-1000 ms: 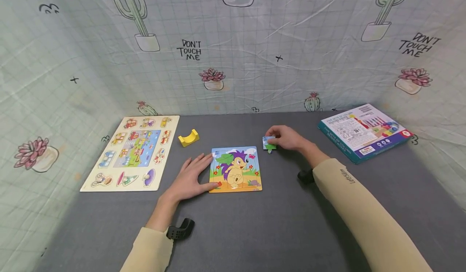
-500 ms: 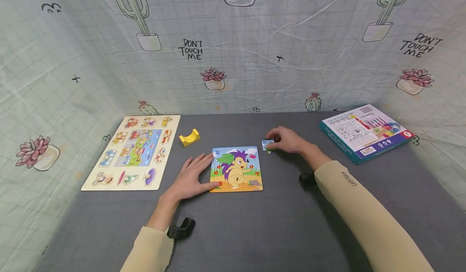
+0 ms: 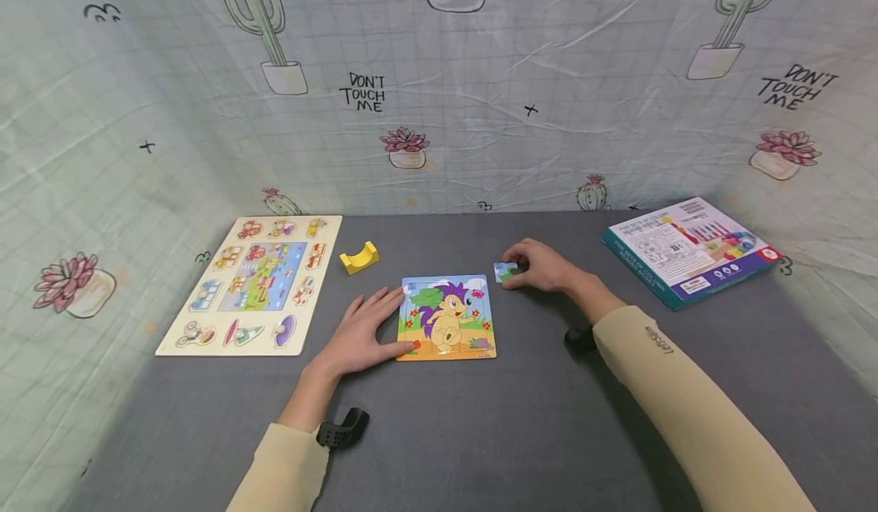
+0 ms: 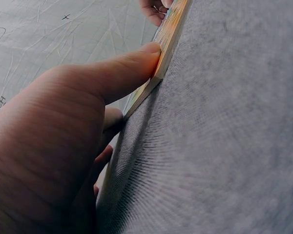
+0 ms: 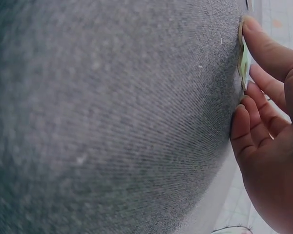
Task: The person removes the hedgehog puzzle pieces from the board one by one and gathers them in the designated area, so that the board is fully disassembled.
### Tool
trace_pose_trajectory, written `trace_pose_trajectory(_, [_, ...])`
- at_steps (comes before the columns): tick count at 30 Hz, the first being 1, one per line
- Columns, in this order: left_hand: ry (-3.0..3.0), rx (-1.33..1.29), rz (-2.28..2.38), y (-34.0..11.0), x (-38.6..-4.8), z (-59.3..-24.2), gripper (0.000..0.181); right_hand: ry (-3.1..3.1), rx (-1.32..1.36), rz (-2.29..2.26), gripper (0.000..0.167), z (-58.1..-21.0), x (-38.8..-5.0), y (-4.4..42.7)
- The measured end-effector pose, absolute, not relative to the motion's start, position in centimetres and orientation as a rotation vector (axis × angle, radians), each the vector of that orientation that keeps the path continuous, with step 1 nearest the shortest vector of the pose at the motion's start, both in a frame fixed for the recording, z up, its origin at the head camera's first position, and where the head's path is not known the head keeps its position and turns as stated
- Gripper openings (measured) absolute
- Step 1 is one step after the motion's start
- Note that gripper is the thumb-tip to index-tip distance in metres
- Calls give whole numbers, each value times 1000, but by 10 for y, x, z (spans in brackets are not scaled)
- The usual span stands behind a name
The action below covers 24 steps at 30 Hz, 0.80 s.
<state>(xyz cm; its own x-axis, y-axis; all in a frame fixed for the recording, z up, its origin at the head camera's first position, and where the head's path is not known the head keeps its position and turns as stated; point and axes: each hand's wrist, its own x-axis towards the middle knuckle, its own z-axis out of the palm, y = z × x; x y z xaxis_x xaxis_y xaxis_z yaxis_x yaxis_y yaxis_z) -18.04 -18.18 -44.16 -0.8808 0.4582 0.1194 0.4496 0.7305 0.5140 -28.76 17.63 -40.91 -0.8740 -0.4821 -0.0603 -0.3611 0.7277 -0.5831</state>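
A square hedgehog jigsaw puzzle (image 3: pixel 449 321) lies flat on the dark cloth. My left hand (image 3: pixel 357 337) rests at its left side, fingers stretched out, the thumb on the lower left corner; the left wrist view shows that thumb on the puzzle's edge (image 4: pixel 167 51). Right of the puzzle's upper corner, a small blue and green puzzle piece (image 3: pixel 504 271) lies on the cloth. My right hand (image 3: pixel 542 266) pinches it between thumb and curled fingers, covering its right part. In the right wrist view the piece (image 5: pixel 243 61) is seen edge-on by the thumb.
A pale wooden peg puzzle board (image 3: pixel 322 226) lies at the left. Between it and the hedgehog puzzle sits a yellow arch-shaped block (image 3: pixel 360 258). A flat teal and white box (image 3: pixel 689 249) lies at the back right. A patterned curtain (image 3: pixel 453 169) hangs behind.
My right thumb has shifted slightly down over the piece, uncovering more of its green part since half a second ago. My left hand keeps its place on the hedgehog puzzle.
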Motion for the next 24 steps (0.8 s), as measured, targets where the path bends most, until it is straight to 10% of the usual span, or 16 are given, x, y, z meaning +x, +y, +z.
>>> trace_pose_trajectory(24, [2907,735,846,-182,-182,-444,90,2682,-677,-1133,58,-384,-275,136])
